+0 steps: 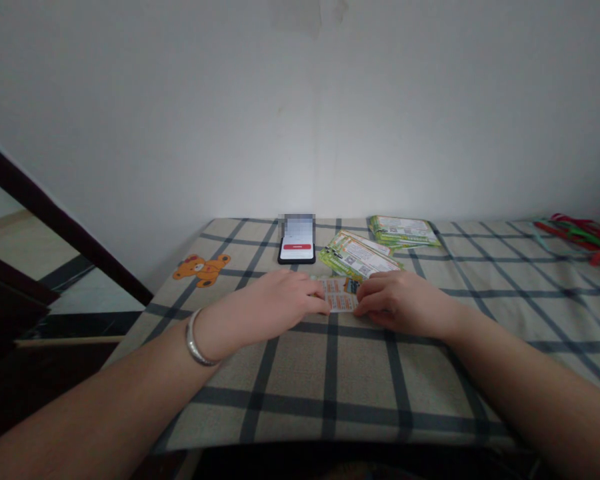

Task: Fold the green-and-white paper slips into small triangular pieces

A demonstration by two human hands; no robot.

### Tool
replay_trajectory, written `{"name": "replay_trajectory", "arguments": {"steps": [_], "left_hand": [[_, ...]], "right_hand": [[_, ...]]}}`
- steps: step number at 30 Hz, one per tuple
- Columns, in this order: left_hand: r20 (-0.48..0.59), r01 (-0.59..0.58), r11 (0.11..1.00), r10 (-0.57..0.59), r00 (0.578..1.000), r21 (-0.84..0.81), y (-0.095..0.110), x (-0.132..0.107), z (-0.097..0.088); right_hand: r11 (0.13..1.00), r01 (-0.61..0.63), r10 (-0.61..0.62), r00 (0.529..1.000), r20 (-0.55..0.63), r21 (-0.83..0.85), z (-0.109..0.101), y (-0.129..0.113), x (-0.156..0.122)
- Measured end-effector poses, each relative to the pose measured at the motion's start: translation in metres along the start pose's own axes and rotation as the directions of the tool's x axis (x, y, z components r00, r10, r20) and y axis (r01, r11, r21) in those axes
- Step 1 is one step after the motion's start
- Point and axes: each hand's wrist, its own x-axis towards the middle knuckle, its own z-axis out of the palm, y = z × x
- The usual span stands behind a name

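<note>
From where I stand, the person's two bare hands meet over the surface (300,387), which is spread with a beige cloth crossed by dark blue-grey bands. The left hand (285,300), with a broad silver metal bangle (197,340) at its wrist, has a narrow grip on the left end of a small white paper slip printed in orange and blue (339,297); the right hand (405,300) has a like grip on the right end, fingers curled and thumb close by. The slip sits between them, though I can't tell whether it is lifted off the cloth. Just beyond the right hand lies a fanned pile of green-and-white printed cards (360,257), and behind it, nearer the plain pale wall (300,113), a second stack of green-and-white cards (405,230). To the left of these is a black rectangular phone (297,240), its lit screen showing a red bar below a blurred patch. A flat orange cartoon bear (201,270) is near the surface's left edge. Far to the right lies a tangle of red and green ribbon-like strips (587,237).
</note>
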Motion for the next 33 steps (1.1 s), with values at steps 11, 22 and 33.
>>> {"name": "replay_trajectory", "arguments": {"steps": [11,22,33], "left_hand": [[0.04,0.01,1.0,-0.009,0.999,-0.024,0.002,-0.002,-0.006],[0.072,0.043,0.994,-0.036,0.997,-0.099,-0.005,-0.004,0.0],[0.132,0.099,0.974,-0.073,0.989,-0.204,-0.012,-0.005,-0.006]], "right_hand": [[0.993,-0.094,0.091,0.995,0.044,0.068,-0.005,0.004,-0.006],[0.99,-0.134,0.129,0.988,0.088,0.044,-0.011,0.005,-0.01],[0.998,-0.056,0.055,0.996,0.063,0.025,-0.013,0.009,-0.011]]}}
